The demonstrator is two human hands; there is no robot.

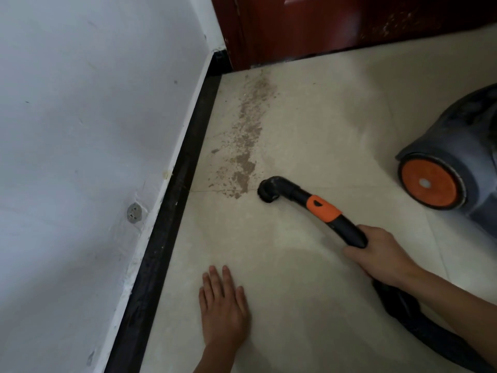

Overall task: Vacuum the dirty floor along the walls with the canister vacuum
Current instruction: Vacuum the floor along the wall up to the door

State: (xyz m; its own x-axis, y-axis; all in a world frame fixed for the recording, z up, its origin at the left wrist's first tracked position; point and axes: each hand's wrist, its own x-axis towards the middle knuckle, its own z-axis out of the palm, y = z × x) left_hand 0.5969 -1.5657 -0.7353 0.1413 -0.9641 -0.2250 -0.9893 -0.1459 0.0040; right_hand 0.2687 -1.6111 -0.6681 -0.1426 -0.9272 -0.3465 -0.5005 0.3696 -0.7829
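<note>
- The right hand (376, 254) is curled tight round the near end of the black hose handle (347, 230), thumb and fingers wrapped about it.
- The left hand (224, 305) lies flat on the floor (309, 278), palm down, fingers straight and slightly spread, holding nothing.
- The handle, with its orange collar (324, 210), slants away to the far left and ends in a round brush nozzle (269, 192) set down on the tile.
- That nozzle sits just right of the near end of a brown trail of dirt (247, 146), which runs away towards the far door alongside the left wall.
- From behind the right hand, the black hose (419, 327) trails under the forearm off to the near right.
- The grey canister vacuum (457, 146) stands at the right, its orange wheel (430, 183) facing the handle.
- A dark baseboard (172, 211) edges the floor on the left below a white wall (94, 117), which bears a small metal fitting (133, 213).
- A reddish-brown door (322, 25) closes the far side.
</note>
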